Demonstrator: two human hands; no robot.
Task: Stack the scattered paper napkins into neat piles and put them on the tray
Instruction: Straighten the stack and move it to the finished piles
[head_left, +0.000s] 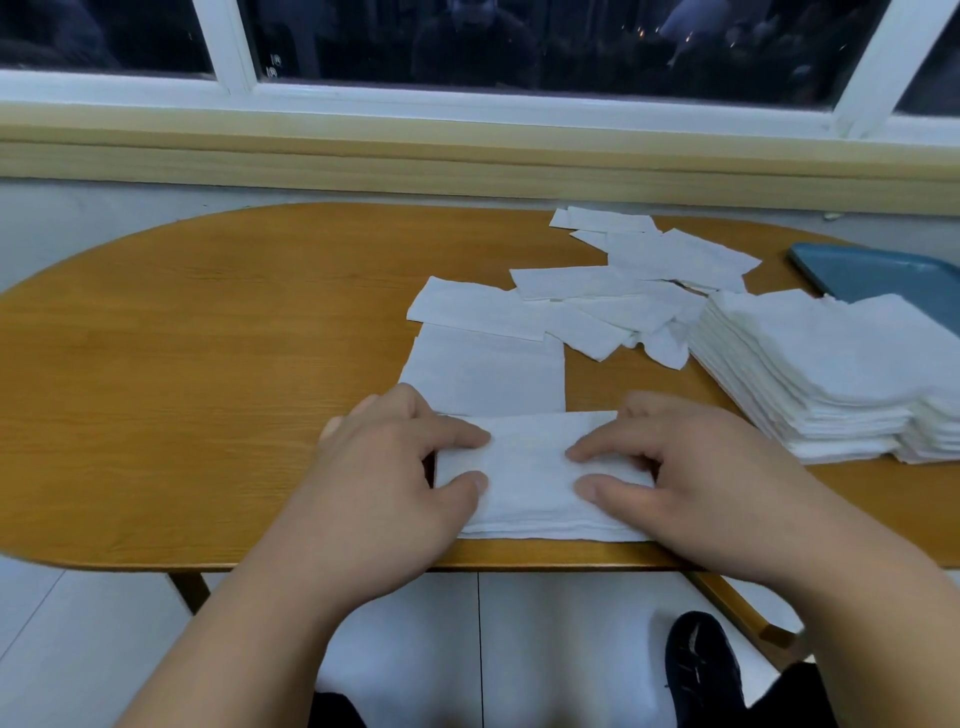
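Grip: your left hand (395, 467) and right hand (691, 467) press flat on the small pile (524, 499).
Ahead: loose napkins (623, 291).
Right: tall stack (831, 374), tray (883, 275).

Bare surface: the left half of the oval wooden table (182, 338), open from near edge to far edge.
Obstacles: loose white paper napkins (623, 291) strewn at centre right; a tall stack of white napkins (810, 364) at right, fronting the blue plastic tray (872, 273) at the upper right.
Narrow bare strip left of the stack.
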